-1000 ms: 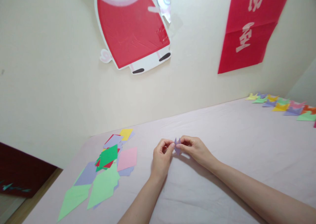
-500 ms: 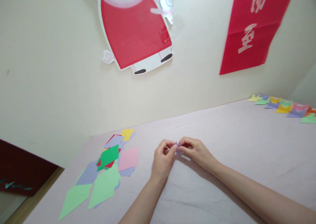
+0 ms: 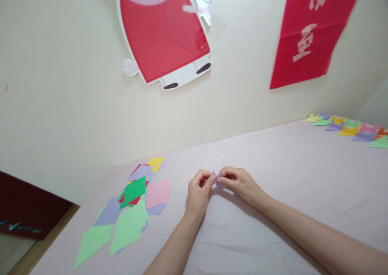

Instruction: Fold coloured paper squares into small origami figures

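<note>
A small folded purple paper piece (image 3: 218,179) sits between my two hands, just above the pale pink table (image 3: 273,178). My left hand (image 3: 198,194) pinches its left side with thumb and fingers closed. My right hand (image 3: 239,184) pinches its right side the same way. Most of the paper is hidden by my fingertips. Both forearms reach in from the bottom edge.
Loose coloured paper squares (image 3: 133,202), green, purple, pink, red and yellow, lie scattered at the left of the table. A row of several folded paper figures (image 3: 348,129) lines the far right edge by the wall. Red posters (image 3: 306,36) hang on the cream wall.
My hands have stayed in place, with only small finger shifts on the purple paper, which shows a little less than a second ago. The view has drifted slightly.
</note>
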Demonstrator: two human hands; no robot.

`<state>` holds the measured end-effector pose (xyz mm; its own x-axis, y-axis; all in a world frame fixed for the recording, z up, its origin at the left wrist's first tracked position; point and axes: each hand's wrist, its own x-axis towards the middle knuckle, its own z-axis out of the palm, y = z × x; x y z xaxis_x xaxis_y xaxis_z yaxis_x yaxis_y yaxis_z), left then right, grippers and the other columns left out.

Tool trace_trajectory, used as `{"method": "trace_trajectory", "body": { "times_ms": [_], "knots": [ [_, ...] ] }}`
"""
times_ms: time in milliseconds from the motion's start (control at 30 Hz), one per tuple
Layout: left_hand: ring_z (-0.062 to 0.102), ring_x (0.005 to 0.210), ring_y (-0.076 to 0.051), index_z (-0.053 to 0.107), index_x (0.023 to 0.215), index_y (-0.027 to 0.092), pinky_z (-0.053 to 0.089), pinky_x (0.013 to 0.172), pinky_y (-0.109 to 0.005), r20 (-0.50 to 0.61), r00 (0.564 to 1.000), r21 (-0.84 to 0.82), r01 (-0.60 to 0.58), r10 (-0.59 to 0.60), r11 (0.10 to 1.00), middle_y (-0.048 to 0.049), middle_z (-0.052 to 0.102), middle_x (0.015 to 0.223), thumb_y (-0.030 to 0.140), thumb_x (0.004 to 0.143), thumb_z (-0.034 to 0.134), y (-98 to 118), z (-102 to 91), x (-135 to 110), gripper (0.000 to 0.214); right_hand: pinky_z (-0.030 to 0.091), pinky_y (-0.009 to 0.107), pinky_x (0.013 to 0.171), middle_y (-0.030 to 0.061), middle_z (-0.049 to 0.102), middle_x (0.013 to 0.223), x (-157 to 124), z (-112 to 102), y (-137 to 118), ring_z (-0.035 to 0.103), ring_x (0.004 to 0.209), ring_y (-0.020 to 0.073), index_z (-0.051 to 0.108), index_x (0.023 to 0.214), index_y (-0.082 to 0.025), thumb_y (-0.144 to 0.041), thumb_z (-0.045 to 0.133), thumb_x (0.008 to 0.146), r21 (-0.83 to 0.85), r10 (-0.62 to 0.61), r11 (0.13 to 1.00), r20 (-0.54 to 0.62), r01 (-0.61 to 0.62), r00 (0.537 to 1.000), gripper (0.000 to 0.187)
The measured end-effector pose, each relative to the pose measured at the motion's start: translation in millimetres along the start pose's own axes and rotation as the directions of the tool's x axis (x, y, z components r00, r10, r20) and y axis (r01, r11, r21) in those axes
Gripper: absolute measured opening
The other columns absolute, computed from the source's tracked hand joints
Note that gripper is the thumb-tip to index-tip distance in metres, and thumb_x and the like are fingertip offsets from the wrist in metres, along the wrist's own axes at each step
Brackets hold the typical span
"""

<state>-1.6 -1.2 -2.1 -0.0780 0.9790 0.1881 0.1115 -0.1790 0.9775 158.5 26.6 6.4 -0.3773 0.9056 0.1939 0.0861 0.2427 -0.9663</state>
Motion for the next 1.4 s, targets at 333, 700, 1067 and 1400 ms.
{"method": "trace_trajectory", "body": {
  "times_ms": [333,700,1067,1400],
  "knots": [
    [0.053,0.071,-0.015,0.064,0.081,0.018,0.040,0.067,-0.025,-0.006,1.000,0.089,-0.004,0.005,0.996,0.0000,0.060,0.075,0.036,0.083,0.064,8,5.4,-5,0.019,0.035,0.025,0.058,-0.0040,0.045,0.063,0,3,3,0.042,0.061,0.0127,0.050,0.067,-0.020,-0.042,0.055,0.084,-0.026,-0.026,0.999,0.006,0.026,1.000,0.029],
    [0.054,0.079,-0.016,0.057,0.072,0.020,0.039,0.077,-0.027,-0.019,0.978,0.302,-0.191,0.206,0.934,0.0012,0.058,0.077,0.022,0.086,0.058,17,8.6,-9,0.014,0.034,0.025,0.056,-0.0048,0.046,0.060,4,5,0,0.041,0.058,0.0111,0.051,0.063,-0.018,-0.048,0.067,0.076,0.223,0.038,0.974,-0.027,-0.031,0.999,0.037],
    [0.053,0.078,-0.016,0.052,0.070,0.020,0.038,0.076,-0.028,0.016,0.968,0.367,-0.237,0.249,0.900,0.0016,0.057,0.076,0.017,0.085,0.056,16,8.1,-10,0.015,0.039,0.028,0.067,-0.0026,0.056,0.071,3,5,-4,0.049,0.067,0.0128,0.062,0.071,-0.018,-0.042,0.076,0.070,0.404,0.086,0.912,-0.018,-0.072,0.996,0.028],
    [0.054,0.081,-0.017,0.056,0.074,0.021,0.038,0.078,-0.029,0.072,0.968,0.406,-0.250,0.242,0.879,0.0009,0.060,0.079,0.021,0.088,0.055,19,11.6,-9,0.013,0.038,0.028,0.067,-0.0030,0.057,0.068,3,4,-4,0.048,0.068,0.0133,0.063,0.069,-0.019,-0.036,0.076,0.069,0.455,0.088,0.889,-0.075,-0.044,0.993,0.021]
  ]
}}
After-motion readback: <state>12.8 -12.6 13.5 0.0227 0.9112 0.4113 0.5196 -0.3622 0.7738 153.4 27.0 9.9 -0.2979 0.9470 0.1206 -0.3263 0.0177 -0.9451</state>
